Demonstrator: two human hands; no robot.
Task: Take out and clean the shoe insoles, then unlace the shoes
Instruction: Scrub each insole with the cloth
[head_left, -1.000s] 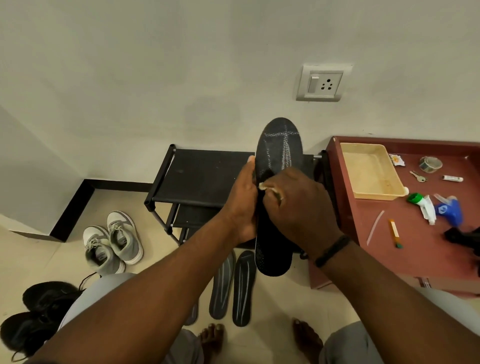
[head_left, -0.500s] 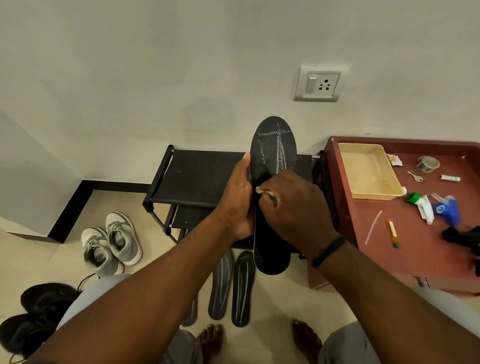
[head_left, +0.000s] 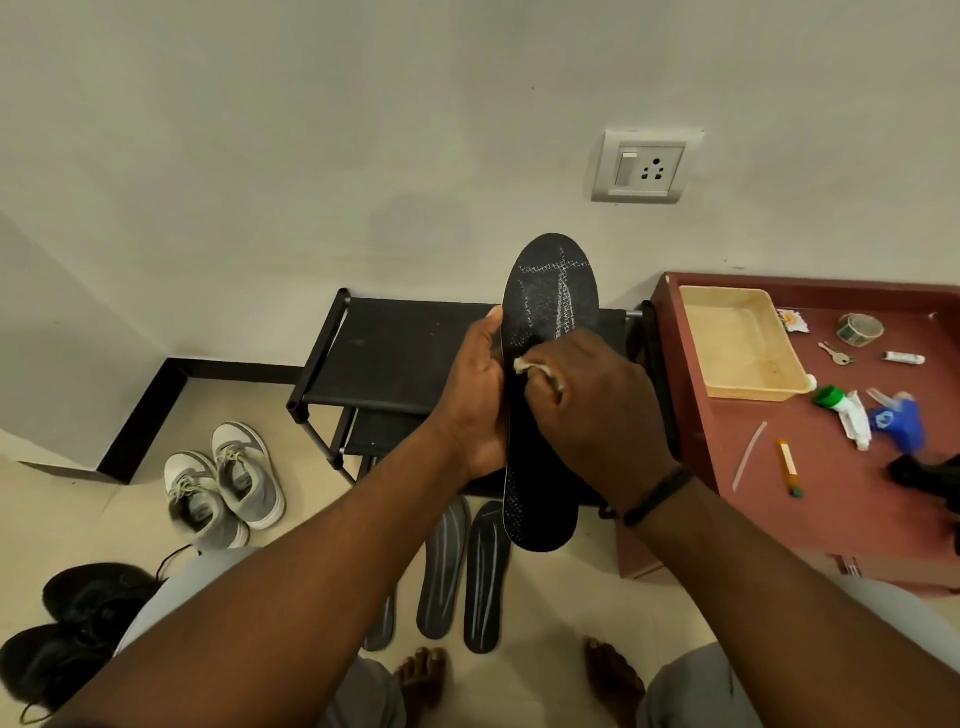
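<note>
A black insole (head_left: 550, 301) with pale worn marks near its toe stands upright in front of me. My left hand (head_left: 475, 400) grips its left edge. My right hand (head_left: 597, 410) pinches a small pale cloth (head_left: 535, 370) and presses it on the insole's middle. Three more dark insoles (head_left: 485, 577) lie on the floor below, the leftmost partly hidden by my arm. A pair of grey laced sneakers (head_left: 223, 483) sits on the floor to the left. A pair of black shoes (head_left: 67, 629) lies at the bottom left.
A black shoe rack (head_left: 395, 353) stands against the wall behind the insole. A red-brown table (head_left: 852, 499) on the right bears a beige tray (head_left: 737, 343), a blue spray bottle (head_left: 898, 421), a tube, keys and tape. My bare feet (head_left: 421, 675) rest on the floor.
My right hand with the cloth has shifted slightly on the insole, and the insole has tilted a little. The left hand keeps its grip.
</note>
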